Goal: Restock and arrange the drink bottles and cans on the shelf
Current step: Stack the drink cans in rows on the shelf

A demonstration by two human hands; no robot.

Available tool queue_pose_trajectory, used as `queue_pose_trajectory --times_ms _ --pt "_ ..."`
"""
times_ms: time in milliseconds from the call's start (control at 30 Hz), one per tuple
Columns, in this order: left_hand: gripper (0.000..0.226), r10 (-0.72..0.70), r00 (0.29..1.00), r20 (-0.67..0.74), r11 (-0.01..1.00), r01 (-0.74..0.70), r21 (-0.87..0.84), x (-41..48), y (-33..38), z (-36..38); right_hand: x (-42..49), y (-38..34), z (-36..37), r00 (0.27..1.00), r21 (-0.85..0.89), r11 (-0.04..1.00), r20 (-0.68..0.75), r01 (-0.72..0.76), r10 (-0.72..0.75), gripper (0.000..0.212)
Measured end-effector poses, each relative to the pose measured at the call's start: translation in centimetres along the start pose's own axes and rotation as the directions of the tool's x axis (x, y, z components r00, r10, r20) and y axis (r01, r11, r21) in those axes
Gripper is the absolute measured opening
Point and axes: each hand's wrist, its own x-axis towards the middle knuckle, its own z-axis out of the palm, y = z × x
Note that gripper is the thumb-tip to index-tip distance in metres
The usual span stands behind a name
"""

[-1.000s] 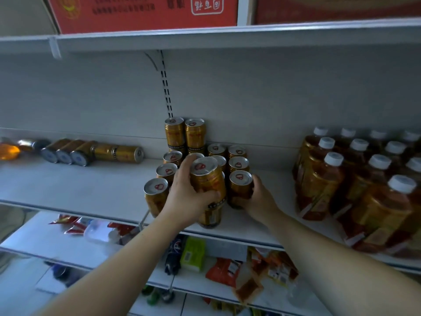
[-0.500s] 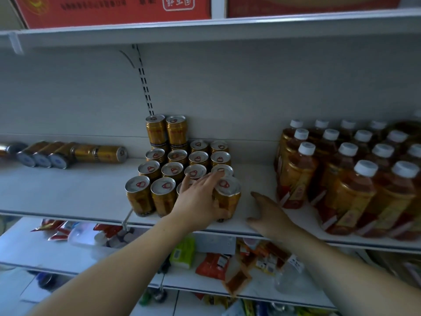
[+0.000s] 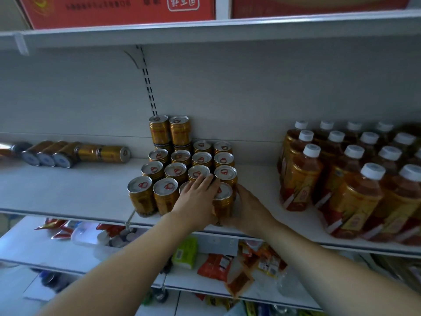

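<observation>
Several gold drink cans (image 3: pixel 175 172) stand in rows in the middle of the white shelf (image 3: pixel 68 192), with two more cans (image 3: pixel 169 132) stacked at the back. My left hand (image 3: pixel 196 201) lies over the front row, fingers straight across the can tops, and hides one can. My right hand (image 3: pixel 249 208) presses against the right side of the front right can (image 3: pixel 224 201). To the right stand several tea bottles (image 3: pixel 355 179) with white caps.
Several more gold cans (image 3: pixel 68 152) lie on their sides at the shelf's back left. Red cartons (image 3: pixel 118 8) sit on the shelf above. The lower shelf (image 3: pixel 45 252) holds snack packets (image 3: pixel 218 265) and a green pack (image 3: pixel 185 252).
One second ago each hand held a can; those cans now stand in the front row. My right hand moved from the bare shelf to the side of the front right can.
</observation>
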Motion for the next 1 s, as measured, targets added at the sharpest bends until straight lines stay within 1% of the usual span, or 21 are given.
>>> queue_pose_trajectory --times_ms 33,67,100,133,167,200,233,267,300,333,367,500,567,633,700,800,867,900,933,1000 --pt "0.098 0.014 1.0 0.018 0.998 -0.013 -0.061 0.0 -0.6 -0.6 0.2 -0.1 0.3 1.0 0.008 1.0 -0.014 -0.012 0.012 0.096" --pt "0.099 0.022 1.0 0.004 0.995 -0.022 -0.101 -0.1 -1.4 -1.1 0.2 -0.2 0.6 0.999 0.001 0.999 -0.028 -0.034 0.034 0.101" --pt "0.098 0.01 0.999 -0.045 0.994 -0.015 -0.112 -0.4 -2.7 -1.7 0.2 -0.1 0.9 0.997 -0.005 0.998 -0.038 -0.063 0.063 0.106" --pt "0.094 -0.037 0.991 -0.127 0.994 0.023 -0.11 -0.8 -4.2 -2.0 0.1 0.1 1.1 0.995 -0.003 0.996 -0.045 -0.086 0.085 0.11" --pt "0.09 -0.127 0.969 -0.212 0.988 0.103 -0.118 -1.2 -6.0 -2.1 0.1 0.3 1.3 0.994 0.005 0.995 -0.046 -0.098 0.098 0.111" --pt "0.088 -0.25 0.935 -0.253 0.965 0.22 -0.14 -1.8 -7.7 -2.2 0.1 0.4 1.3 0.994 0.015 0.995 -0.043 -0.104 0.104 0.111" --pt "0.089 -0.381 0.898 -0.221 0.921 0.346 -0.181 -2.2 -9.3 -2.2 0.2 0.2 1.3 0.994 0.03 0.994 -0.033 -0.102 0.103 0.11" --pt "0.091 -0.487 0.864 -0.129 0.861 0.451 -0.235 -2.6 -10.5 -2.0 0.2 -0.1 1.3 0.995 0.06 0.994 -0.02 -0.094 0.096 0.109" --pt "0.092 -0.542 0.84 -0.02 0.808 0.515 -0.285 -2.7 -11.3 -1.7 0.3 -0.3 1.2 0.996 0.097 0.992 -0.008 -0.084 0.085 0.109" --pt "0.09 -0.547 0.836 0.052 0.787 0.534 -0.31 -2.7 -11.7 -1.3 0.3 -0.5 1.2 0.997 0.123 0.989 -0.003 -0.076 0.077 0.109" --pt "0.086 -0.536 0.841 0.074 0.789 0.53 -0.311 -2.7 -11.8 -0.8 0.3 -0.6 1.3 0.998 0.135 0.989 -0.006 -0.068 0.069 0.108" --pt "0.084 -0.559 0.828 0.051 0.782 0.546 -0.3 -2.6 -11.3 -0.1 0.0 -1.1 1.4 0.999 0.168 0.985 0.004 -0.05 0.05 0.101" --pt "0.084 -0.552 0.833 0.049 0.797 0.544 -0.264 -2.6 -10.7 -0.3 -0.1 -1.3 1.2 0.998 0.168 0.984 0.0 -0.058 0.059 0.099" --pt "0.086 -0.539 0.839 0.073 0.799 0.537 -0.27 -2.6 -10.5 -0.6 -0.1 -2.1 1.0 0.998 0.122 0.991 -0.022 -0.059 0.062 0.097" --pt "0.09 -0.52 0.845 0.125 0.794 0.532 -0.293 -2.7 -10.9 -1.1 0.1 -3.3 0.6 0.995 0.063 0.997 -0.079 -0.053 0.058 0.101" --pt "0.084 -0.411 0.898 0.159 0.863 0.439 -0.248 -2.7 -11.9 -2.8 1.4 -5.9 -0.5 0.988 -0.079 0.997 -0.154 -0.023 0.01 0.107" --pt "0.079 -0.4 0.912 0.094 0.867 0.41 -0.283 -3.0 -12.8 -4.4 2.9 -8.2 -1.0 0.989 -0.17 0.985 -0.144 -0.015 -0.01 0.103" --pt "0.08 -0.405 0.912 0.065 0.854 0.403 -0.328 -3.3 -13.5 -5.2 3.7 -9.6 -1.1 0.992 -0.206 0.979 -0.125 -0.012 -0.014 0.099" --pt "0.084 -0.397 0.916 0.056 0.847 0.389 -0.362 -3.7 -14.3 -6.0 4.6 -11.1 -0.9 0.994 -0.24 0.971 -0.106 -0.006 -0.02 0.095" --pt "0.086 -0.362 0.927 0.099 0.853 0.372 -0.366 -5.0 -16.2 -7.6 6.2 -14.3 -0.1 0.996 -0.304 0.953 -0.081 0.008 -0.034 0.089"
